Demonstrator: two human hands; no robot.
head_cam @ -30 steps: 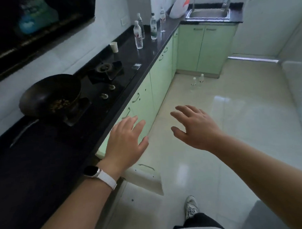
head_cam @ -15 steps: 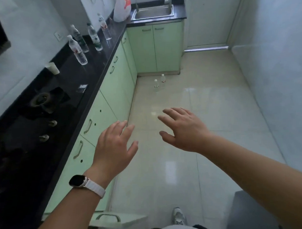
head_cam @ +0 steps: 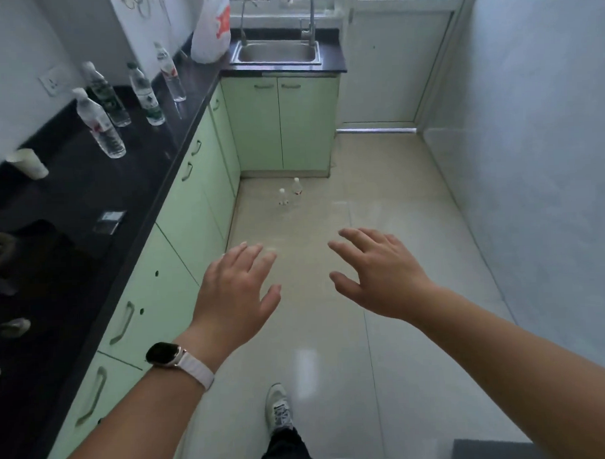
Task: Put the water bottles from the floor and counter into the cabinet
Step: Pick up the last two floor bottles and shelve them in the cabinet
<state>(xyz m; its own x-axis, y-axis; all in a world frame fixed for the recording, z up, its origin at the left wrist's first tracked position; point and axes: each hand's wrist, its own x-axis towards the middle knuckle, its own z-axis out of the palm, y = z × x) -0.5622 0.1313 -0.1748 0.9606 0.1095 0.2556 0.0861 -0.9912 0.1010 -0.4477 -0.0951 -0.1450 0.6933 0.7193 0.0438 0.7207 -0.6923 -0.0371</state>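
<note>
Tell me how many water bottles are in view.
6. On the counter: nearest bottle, wall-side bottle, middle bottle, farthest bottle. On the floor by the sink cabinet: left bottle, right bottle. The white bag may hide others.

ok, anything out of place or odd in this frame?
Two small water bottles stand on the floor before the sink cabinet, an odd place for them. Four bottles stand upright on the counter. No spill or damage visible. Left hand and right hand hold nothing.

Bottles [head_cam: 100,126] on counter [head_cam: 87,188] — left
</note>
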